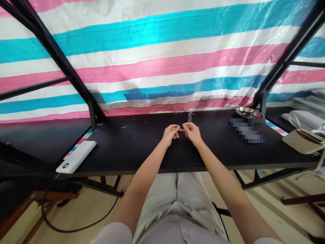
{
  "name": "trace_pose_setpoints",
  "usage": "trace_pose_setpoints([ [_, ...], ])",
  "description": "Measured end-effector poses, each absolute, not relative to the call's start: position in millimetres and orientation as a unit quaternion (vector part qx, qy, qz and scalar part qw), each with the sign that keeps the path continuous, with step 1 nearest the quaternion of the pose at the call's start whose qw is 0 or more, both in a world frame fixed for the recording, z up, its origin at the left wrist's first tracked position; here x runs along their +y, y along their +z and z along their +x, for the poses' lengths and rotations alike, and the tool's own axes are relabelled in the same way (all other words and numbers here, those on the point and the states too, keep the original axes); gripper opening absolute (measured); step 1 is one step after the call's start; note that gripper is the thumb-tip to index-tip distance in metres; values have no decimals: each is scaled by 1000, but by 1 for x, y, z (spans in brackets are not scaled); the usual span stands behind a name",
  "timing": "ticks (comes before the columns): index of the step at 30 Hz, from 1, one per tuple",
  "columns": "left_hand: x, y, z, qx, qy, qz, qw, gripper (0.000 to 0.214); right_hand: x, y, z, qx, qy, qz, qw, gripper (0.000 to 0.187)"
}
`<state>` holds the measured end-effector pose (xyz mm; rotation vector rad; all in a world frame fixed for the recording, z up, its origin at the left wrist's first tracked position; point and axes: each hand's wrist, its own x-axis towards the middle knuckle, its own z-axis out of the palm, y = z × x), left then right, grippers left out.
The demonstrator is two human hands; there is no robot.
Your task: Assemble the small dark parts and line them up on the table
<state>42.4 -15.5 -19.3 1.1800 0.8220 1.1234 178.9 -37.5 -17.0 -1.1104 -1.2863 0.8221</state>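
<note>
Over the middle of the black table [142,149], my left hand [171,134] and my right hand [192,133] meet almost fingertip to fingertip. Thumb and fingers are pinched together on each side. Something small and dark seems to lie between the fingertips, too small to name. Just behind my right hand lies a strip of small clear, bead-like pieces [190,117]. A similar short row of small pieces [178,113] sits at the table's back edge, left of that strip.
A white power-bank-like device [76,157] with a black cable [76,231] lies at the left edge. Thin pale scraps [124,127] are scattered left of my hands. A shiny metal dish [250,112] stands back right, near a blurred-out object [247,130]. A beige bag [303,140] is far right.
</note>
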Motion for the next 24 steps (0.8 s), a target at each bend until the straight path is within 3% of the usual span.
trace_pose_setpoints([
  [8, -17, -13, 40, 382, 503, 488, 602, 37, -38, -14, 185, -533, 372, -485, 585, 41],
  [13, -17, -11, 39, 367, 525, 475, 603, 37, -40, -16, 189, -606, 395, -488, 488, 38],
  [20, -13, -15, 40, 445, 581, 491, 473, 28, -35, -22, 208, -698, 127, -583, 397, 15],
  [24, -7, -18, 48, 478, 496, 602, 404, 20, -30, -27, 217, -608, 105, -673, 407, 20],
])
